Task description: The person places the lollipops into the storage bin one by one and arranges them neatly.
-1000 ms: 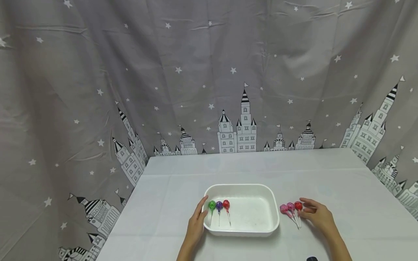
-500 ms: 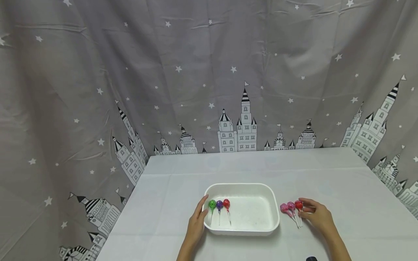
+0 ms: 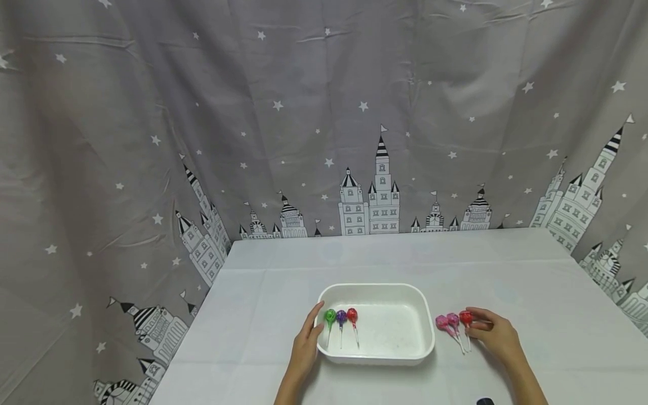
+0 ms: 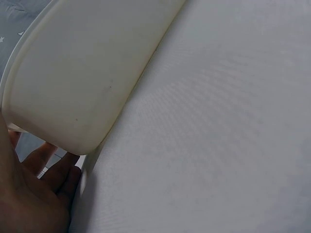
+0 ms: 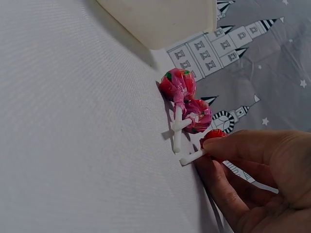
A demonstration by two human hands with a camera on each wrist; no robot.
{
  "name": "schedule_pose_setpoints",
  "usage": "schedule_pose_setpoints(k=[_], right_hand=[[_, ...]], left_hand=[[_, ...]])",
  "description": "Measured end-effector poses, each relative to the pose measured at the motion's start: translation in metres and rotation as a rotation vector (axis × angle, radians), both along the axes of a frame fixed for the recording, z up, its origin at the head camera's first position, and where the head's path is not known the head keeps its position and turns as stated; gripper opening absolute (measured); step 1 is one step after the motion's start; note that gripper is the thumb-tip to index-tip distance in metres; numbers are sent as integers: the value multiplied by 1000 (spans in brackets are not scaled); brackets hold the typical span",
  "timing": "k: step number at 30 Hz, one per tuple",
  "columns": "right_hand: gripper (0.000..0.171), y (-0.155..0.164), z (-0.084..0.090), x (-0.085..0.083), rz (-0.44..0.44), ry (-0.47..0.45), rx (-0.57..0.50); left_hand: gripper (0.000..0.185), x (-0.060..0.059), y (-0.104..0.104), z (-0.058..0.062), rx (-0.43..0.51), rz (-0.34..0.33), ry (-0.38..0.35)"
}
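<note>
The red lollipop (image 3: 466, 318) is pinched near its head between the thumb and fingers of the right hand (image 3: 497, 336); it lies on the white table (image 3: 531, 292). Just to the left of this hand, two pink lollipops (image 3: 448, 323) are laid side by side, close to the red one. The left hand (image 3: 305, 344) is held with straight fingers against the left wall of the white tray (image 3: 377, 289). Just beyond its fingertips, a green lollipop (image 3: 330, 316), a purple lollipop (image 3: 341, 317) and another red one (image 3: 352, 315) are placed inside the tray.
</note>
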State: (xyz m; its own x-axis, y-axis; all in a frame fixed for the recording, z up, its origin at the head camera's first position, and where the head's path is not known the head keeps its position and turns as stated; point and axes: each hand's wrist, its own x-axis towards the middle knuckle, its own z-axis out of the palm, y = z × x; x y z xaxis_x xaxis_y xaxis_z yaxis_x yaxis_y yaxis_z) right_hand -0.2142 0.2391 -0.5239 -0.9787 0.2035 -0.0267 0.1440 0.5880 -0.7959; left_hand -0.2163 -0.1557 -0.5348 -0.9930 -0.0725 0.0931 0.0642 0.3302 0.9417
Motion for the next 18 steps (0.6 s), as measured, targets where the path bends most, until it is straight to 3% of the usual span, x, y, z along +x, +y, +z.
schedule_pose_setpoints(k=[18], right_hand=[[55, -3, 16, 3, -2, -2, -115]], left_hand=[[44, 0, -3, -2, 3, -23, 27]])
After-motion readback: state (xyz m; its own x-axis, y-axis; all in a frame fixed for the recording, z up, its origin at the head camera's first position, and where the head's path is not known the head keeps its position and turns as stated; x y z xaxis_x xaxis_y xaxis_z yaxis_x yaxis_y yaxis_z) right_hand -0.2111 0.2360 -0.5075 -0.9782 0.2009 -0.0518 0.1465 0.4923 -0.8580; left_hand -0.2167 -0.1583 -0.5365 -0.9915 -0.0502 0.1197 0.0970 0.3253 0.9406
